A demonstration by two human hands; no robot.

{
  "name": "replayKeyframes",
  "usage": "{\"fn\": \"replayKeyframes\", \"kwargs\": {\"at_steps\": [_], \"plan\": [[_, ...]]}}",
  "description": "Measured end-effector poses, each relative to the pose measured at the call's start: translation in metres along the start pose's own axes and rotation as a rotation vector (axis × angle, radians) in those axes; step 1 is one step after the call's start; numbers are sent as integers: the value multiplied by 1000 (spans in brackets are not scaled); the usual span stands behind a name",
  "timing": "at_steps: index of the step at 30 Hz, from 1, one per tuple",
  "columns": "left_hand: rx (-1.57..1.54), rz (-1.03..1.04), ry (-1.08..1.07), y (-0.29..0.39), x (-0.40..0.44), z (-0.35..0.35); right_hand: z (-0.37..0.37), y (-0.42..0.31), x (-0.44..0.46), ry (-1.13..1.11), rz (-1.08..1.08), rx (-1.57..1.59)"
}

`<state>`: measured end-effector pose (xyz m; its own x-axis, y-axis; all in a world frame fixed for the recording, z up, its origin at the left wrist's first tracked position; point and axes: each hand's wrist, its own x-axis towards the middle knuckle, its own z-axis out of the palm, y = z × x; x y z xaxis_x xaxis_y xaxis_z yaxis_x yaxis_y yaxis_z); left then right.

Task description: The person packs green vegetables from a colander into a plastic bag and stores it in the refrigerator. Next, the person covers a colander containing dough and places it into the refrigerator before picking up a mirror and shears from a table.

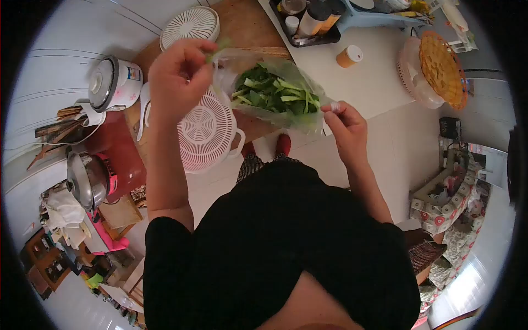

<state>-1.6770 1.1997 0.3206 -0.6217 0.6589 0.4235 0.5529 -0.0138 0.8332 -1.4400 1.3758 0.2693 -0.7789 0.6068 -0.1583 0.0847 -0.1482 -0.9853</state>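
Observation:
A clear plastic bag (316,77) lies open near the table edge, with cut green leafy vegetables (275,92) inside it. My right hand (349,131) pinches the bag's rim at its right side. At the bag's upper left, my left hand (180,74) is raised with its fingers curled. A small blurred piece of green vegetable (221,46) shows at those fingertips. Below the left hand sits a white plastic colander (203,129) with handles, partly hidden by the forearm.
A white slotted basket (190,26) stands behind my left hand. To the left are a rice cooker (118,82) and a lidded metal pot (88,179). A dark tray of bottles (316,19), a small orange jar (350,56) and a woven basket (440,69) occupy the right side.

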Motion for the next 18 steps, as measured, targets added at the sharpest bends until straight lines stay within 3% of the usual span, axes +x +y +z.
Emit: {"fn": "replayKeyframes", "kwargs": {"at_steps": [6, 9, 12, 15, 18], "plan": [[160, -206, -284, 26, -20, 28, 5, 1, 8, 32, -71, 73], [665, 57, -413, 4, -16, 60, 8, 4, 7, 5, -82, 127], [568, 204, -537, -17, -20, 80, 3, 5, 6, -27, -130, -99], [687, 161, -242, -19, -3, 50, 1, 14, 11, 26, -477, -354], [886, -52, -32, -38, -6, 35, 5, 12, 15, 19, -537, -299]]}}
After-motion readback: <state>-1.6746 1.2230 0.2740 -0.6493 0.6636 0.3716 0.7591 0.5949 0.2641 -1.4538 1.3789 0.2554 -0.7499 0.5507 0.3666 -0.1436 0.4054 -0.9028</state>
